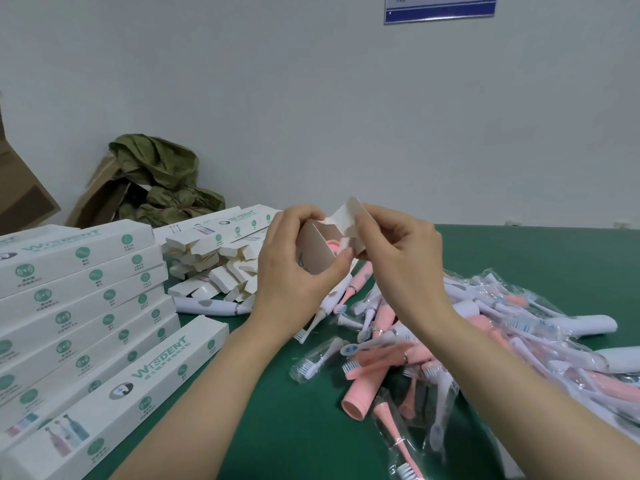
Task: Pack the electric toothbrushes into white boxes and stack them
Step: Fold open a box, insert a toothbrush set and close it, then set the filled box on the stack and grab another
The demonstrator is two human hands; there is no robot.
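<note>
White box (316, 248) in grip of left hand (294, 271), end flap (349, 216) in pinch of right hand (398, 261)

Setting: a small hand-packing station in a workshop or stockroom. Evidence:
- Work table (519, 258), green-topped, set against a bare white wall (311, 98).
- Stack of closed white boxes (79, 292), identical, printed "WISDENT", left side.
- Pile of unfilled boxes (214, 268), end flaps open, behind the stack.
- Loose heap of toothbrushes (450, 341), pink and white, many in clear bags, right side.
- Brown cartons (100, 199) by the wall, one stuffed with crumpled green wrapping (156, 168).
- Blue-bordered notice (440, 8) fixed to the wall.
- Manual work: left hand (298, 268) and right hand (401, 258) hold one white box (315, 251), its end open, above the table.
</note>
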